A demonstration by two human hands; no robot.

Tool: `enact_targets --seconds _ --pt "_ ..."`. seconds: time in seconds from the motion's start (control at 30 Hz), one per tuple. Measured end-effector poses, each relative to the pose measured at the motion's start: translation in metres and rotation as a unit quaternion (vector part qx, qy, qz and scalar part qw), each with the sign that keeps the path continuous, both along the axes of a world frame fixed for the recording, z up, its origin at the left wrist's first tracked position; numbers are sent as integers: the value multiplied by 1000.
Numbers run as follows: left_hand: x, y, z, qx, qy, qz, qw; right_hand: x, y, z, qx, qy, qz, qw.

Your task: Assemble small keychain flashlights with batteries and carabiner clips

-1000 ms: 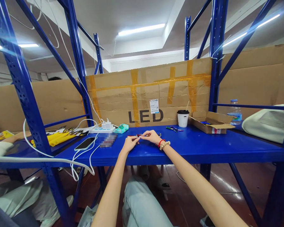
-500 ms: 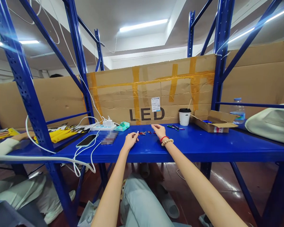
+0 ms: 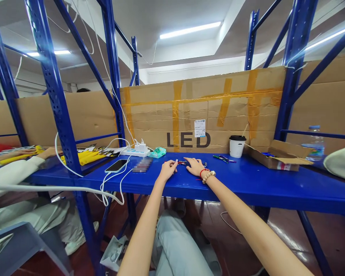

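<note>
My left hand (image 3: 168,170) is closed in a pinch above the blue tabletop (image 3: 247,182). A small whitish piece (image 3: 176,161) sticks up from its fingertips, too small to name. To its right my right hand (image 3: 194,167) lies palm down with its fingers stretched toward the left. It rests over several small red and dark shiny pieces (image 3: 183,163), and partly hides them. Red and beaded bracelets circle the right wrist. Beyond that hand lie a few thin green and purple pens (image 3: 224,158).
A lidded paper cup (image 3: 236,147), an open cardboard box (image 3: 278,155) and a water bottle (image 3: 314,143) stand to the right. On the left are a phone (image 3: 116,166), a power strip (image 3: 135,151), white cables and a green packet (image 3: 157,152). Another person's sleeve (image 3: 20,172) shows at far left.
The view has swung left, so the scene sits further right. My right hand has lowered from a raised pose onto the small pieces, fingers spreading flat. My left hand keeps its pinch.
</note>
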State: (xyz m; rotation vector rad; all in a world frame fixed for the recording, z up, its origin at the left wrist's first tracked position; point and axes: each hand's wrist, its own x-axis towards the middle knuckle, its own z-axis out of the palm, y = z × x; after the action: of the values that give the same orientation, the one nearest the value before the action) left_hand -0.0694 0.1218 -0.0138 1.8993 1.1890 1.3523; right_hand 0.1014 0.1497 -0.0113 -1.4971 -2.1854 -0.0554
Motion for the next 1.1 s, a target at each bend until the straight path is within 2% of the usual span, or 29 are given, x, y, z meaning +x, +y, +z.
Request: enact_targets --seconds 0.2,0.37,0.57,0.77,1.1 --pt "-1 1 0 1 4 -2 1000 -2 8 -2 -21 -42 4 999" --pt "-1 2 -1 6 12 0 1000 -3 7 0 -11 -42 -2 999" --pt "-2 3 -2 17 31 8 999 1 -4 6 15 -3 -16 1000" --pt "0 0 -1 35 55 20 998 9 -11 9 -5 40 -31 999" --pt "-1 5 -9 69 114 54 990 15 4 2 -35 106 -40 993"
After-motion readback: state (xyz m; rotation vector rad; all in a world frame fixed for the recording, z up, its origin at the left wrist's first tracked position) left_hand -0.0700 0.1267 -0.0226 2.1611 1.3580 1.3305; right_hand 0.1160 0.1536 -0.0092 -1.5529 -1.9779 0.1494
